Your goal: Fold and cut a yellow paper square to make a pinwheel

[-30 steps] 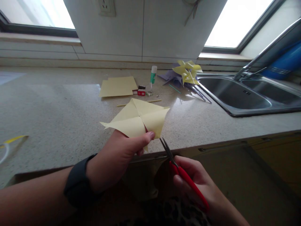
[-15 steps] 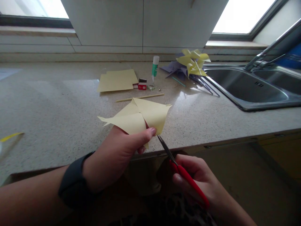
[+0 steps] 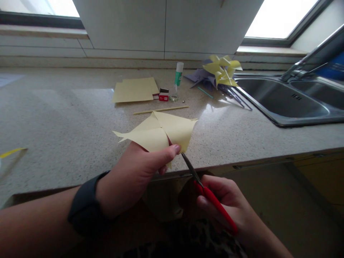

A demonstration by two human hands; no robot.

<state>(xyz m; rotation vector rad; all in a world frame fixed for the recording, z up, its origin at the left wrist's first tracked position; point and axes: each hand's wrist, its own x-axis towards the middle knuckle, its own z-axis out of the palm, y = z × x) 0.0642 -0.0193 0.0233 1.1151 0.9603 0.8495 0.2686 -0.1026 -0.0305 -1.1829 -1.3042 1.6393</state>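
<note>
My left hand [image 3: 145,168] is closed on a pale yellow paper pinwheel [image 3: 147,138], thumb on top near its lower edge and the other fingers mostly hidden beneath. The paper has slits running towards its middle and small notched tips at the left and right. Red-handled scissors [image 3: 212,202] are gripped in my right hand [image 3: 225,200], pointing up and left. Their blades look nearly closed, and the tips meet the paper's lower edge just right of my left thumb. Behind the pinwheel, a thin wooden stick [image 3: 161,110] lies on the counter.
Yellow paper sheets [image 3: 134,89], a small red box [image 3: 163,96], a clear ring-shaped item [image 3: 174,98] and a glue stick [image 3: 178,75] are farther back. Finished yellow pinwheels [image 3: 224,70] lie beside the steel sink [image 3: 276,123]. A yellow strip [image 3: 13,153] is at far left.
The scissor blades have drawn closer together at the paper's edge. Both hands and the pinwheel stay almost in place, while the view has shifted slightly.
</note>
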